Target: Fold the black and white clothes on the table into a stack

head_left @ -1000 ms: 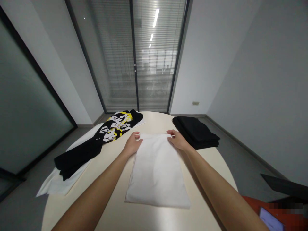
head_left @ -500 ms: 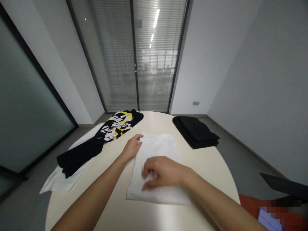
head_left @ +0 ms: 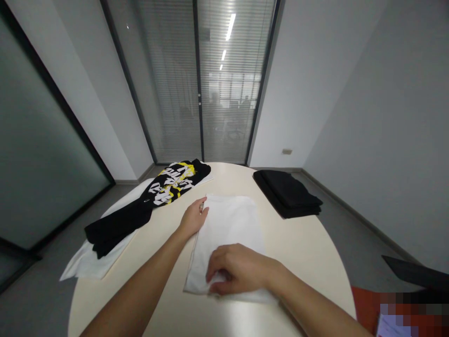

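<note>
A white garment [head_left: 231,217], folded into a rectangle, lies flat on the round table in front of me. My left hand [head_left: 193,217] is at its far left corner, thumb and forefinger closed on the edge of the cloth. Over the near part of the same garment is my right hand [head_left: 238,269], palm down, fingers bent and thumb apart from them. The thumb is close to the near hem. I see nothing held in the right hand, though its underside is partly hidden.
On the left of the pale table [head_left: 168,299], a black garment with white and yellow print [head_left: 171,185] lies over white cloth [head_left: 105,269] that hangs past the edge. Folded black clothes [head_left: 286,194] are stacked at the right. A red object [head_left: 365,309] stands beyond the table's right edge.
My right hand has moved toward me across the white garment, down to its near hem. The left hand has stayed at the far left corner.
</note>
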Demonstrator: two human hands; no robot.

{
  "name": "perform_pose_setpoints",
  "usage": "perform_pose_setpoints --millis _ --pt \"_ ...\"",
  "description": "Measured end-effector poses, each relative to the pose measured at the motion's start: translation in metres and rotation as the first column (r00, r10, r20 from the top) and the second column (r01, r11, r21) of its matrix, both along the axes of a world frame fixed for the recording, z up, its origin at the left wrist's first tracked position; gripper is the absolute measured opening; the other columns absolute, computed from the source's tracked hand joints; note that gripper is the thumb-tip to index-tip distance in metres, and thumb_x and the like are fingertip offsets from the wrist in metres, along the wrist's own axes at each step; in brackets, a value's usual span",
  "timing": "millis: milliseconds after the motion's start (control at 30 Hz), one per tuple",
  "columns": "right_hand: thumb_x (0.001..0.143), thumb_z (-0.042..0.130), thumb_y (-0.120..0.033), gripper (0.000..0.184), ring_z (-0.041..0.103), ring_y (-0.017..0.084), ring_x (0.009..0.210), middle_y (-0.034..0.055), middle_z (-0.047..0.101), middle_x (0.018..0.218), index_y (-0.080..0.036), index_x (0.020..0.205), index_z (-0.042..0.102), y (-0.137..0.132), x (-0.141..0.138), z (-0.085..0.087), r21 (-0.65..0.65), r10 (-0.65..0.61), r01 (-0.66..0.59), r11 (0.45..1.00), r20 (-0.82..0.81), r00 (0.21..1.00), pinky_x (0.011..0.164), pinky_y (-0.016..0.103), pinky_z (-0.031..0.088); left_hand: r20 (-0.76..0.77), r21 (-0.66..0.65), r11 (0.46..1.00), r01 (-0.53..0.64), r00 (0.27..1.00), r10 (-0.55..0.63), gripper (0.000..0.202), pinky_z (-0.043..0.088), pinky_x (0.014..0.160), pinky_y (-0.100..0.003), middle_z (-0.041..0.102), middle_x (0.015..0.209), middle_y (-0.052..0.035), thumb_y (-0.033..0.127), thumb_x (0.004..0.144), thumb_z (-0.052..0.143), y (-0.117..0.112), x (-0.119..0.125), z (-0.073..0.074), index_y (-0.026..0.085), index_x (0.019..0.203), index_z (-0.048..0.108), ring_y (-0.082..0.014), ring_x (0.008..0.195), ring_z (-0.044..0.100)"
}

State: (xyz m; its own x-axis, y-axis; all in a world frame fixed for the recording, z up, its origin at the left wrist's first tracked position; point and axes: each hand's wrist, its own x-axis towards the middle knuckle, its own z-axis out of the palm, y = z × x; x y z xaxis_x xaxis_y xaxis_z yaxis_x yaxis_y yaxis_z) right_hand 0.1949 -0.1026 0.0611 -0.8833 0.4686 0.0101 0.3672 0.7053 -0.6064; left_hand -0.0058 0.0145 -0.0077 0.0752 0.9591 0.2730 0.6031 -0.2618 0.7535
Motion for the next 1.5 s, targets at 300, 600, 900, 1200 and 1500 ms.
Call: perform_pose_setpoints --millis 300,600,900,1200,1500 --pt "0.077 0.077 -0.054 0.085 0.022 0.037 0.151 0.0122 0.032 0.163 -0.028 0.152 0.045 0.006 0.016 -0.006 0.115 -0.086 0.084 0.99 0.006 0.996 0.121 0.057 0.014 -0.155 0.173 0.982 0.081 0.986 -0.054 0.054 0.052 0.098 -0.037 0.06 0.138 -0.0112 0.013 0.091 0.053 0.002 0.002 -0.006 0.017 0.145 0.051 -0.0207 0.102 0.065" --pt "0.094 0.06 -0.044 0.047 0.05 0.028 0.136 0.0118 0.057 0.145 -0.023 0.135 0.062 0.031 0.033 -0.014 0.177 -0.34 0.357 0.917 -0.121 0.933 0.115 0.045 0.036 -0.139 0.088 0.996 0.018 0.99 -0.005 0.044 0.054 0.096 -0.039 0.071 0.119 -0.0075 0.023 0.093 0.056 0.002 0.006 -0.003 0.021 0.137 0.059 -0.0232 0.102 0.069" --pt "0.086 0.061 -0.044 0.054 0.067 0.023 0.086 0.0091 0.071 0.095 -0.015 0.132 0.06 0.1 0.105 -0.061 0.02 -0.885 0.921 0.389 -0.269 0.379 0.084 0.037 0.052 -0.075 0.198 0.979 0.04 0.997 -0.026 0.04 0.054 0.099 -0.041 0.069 0.121 -0.009 0.019 0.089 0.057 0.004 0.008 -0.004 0.018 0.128 0.063 -0.0225 0.102 0.067" --pt "0.083 0.058 -0.04 0.039 0.06 0.018 0.068 0.0027 0.068 0.078 -0.018 0.111 0.074 0.103 0.098 -0.064 -0.129 -0.841 0.856 0.501 -0.305 0.447 0.069 0.03 0.047 -0.067 0.212 0.969 0.126 0.991 -0.115 0.038 0.046 0.111 -0.043 0.063 0.133 -0.0102 0.015 0.088 0.054 0.007 0.006 -0.007 0.019 0.124 0.066 -0.0238 0.122 0.06" --pt "0.086 0.056 -0.043 0.047 0.06 0.018 0.07 0.0099 0.073 0.091 -0.012 0.118 0.072 0.102 0.091 -0.046 -0.226 -0.826 0.859 0.46 -0.462 0.322 0.063 0.029 0.048 0.075 0.235 0.968 0.086 0.991 -0.107 0.042 0.048 0.107 -0.037 0.058 0.142 -0.0098 0.019 0.092 0.05 0.01 0.004 0.008 0.02 0.133 0.061 -0.021 0.13 0.056"
